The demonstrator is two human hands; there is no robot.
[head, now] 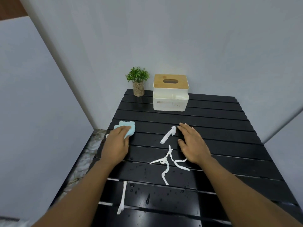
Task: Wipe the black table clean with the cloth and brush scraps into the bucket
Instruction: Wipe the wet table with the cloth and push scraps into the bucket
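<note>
The black slatted table [213, 122] fills the lower right. My left hand [116, 145] presses flat on a light blue cloth [127, 126] near the table's left edge. My right hand [192, 142] hovers open, fingers spread, just right of a rolled white paper scrap [168, 135]. A tangle of twisted white paper strips [167, 163] lies between my hands, partly under my right wrist. Another long white strip [123, 197] lies nearer me on the left. Water drops [147, 192] dot the front slats. No bucket is in view.
A white tissue box with a wooden lid [170, 93] and a small potted plant [138, 81] stand at the table's far edge against the grey wall. A marbled floor [85, 154] shows left of the table.
</note>
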